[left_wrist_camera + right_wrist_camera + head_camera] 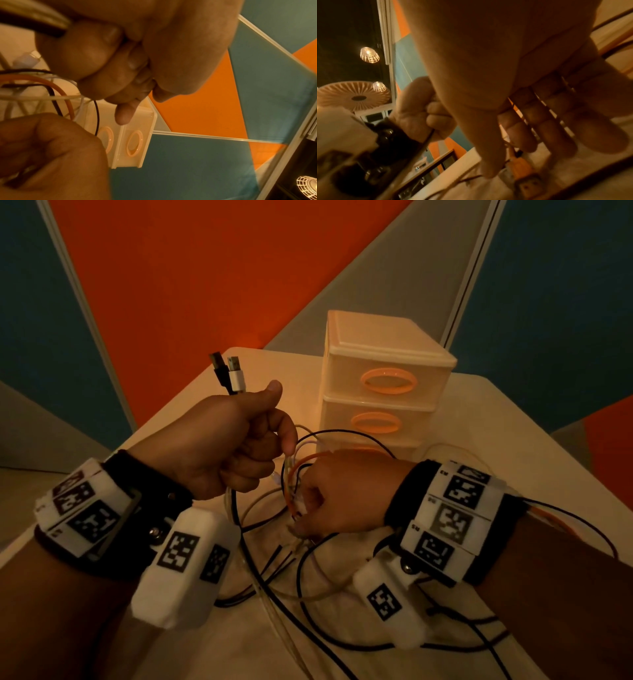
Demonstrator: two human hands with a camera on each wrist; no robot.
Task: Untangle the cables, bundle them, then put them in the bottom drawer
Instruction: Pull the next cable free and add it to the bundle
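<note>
Left hand (219, 440) grip fisted round cables (236, 508); right hand (337, 494) grip pinching tangle; wristband print unreadable.

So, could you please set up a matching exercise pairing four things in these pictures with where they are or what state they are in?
Things:
1. left hand
2. right hand
3. drawer unit
4. black and white USB plugs

Place or state:
A. sticking up above a fist
B. standing on the table, drawers closed
C. raised, gripping cable ends
D. low, fingers in the tangled cables

Pairs: 1-C, 2-D, 3-B, 4-A
</note>
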